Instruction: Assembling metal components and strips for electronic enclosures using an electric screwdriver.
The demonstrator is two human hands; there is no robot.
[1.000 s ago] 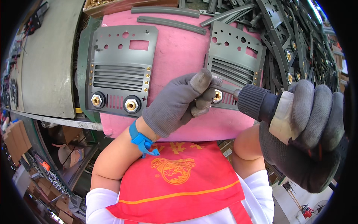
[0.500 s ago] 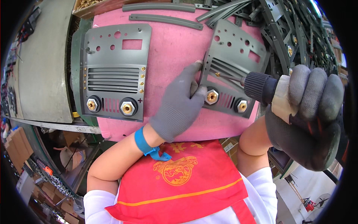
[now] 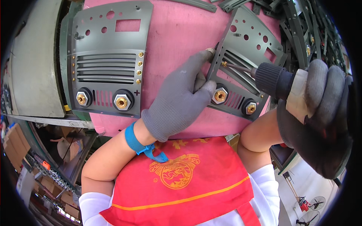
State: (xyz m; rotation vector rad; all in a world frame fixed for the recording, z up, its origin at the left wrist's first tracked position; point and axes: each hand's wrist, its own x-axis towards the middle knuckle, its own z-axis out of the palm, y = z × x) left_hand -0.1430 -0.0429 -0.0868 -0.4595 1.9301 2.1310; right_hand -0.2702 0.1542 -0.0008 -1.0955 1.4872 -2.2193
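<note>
On the mat (image 3: 107,126), the left panel (image 3: 109,43) lies face up, brass screws (image 3: 141,54) flanking its slots (image 3: 105,67). Next comes the left hand (image 3: 181,90), set against the left edge of the right panel (image 3: 245,46), thumb and forefinger parted, the thumb beside a terminal (image 3: 219,95); whether the fingers clasp the edge from beneath is hidden. This panel lies askew on the mat. Near the left ends of its slots, a brass screw (image 3: 224,64) sits at the tip of the driver (image 3: 271,77); I cannot tell whether its thread has entered a hole. The right hand (image 3: 320,90) is wrapped round the driver, near heaped parts (image 3: 299,30). To do this well, I would brace the panel firmly, hold the forefinger clear of the tip, line the driver up square to the face, start the screw with light pressure, and stop once snug, sparing the thread.
</note>
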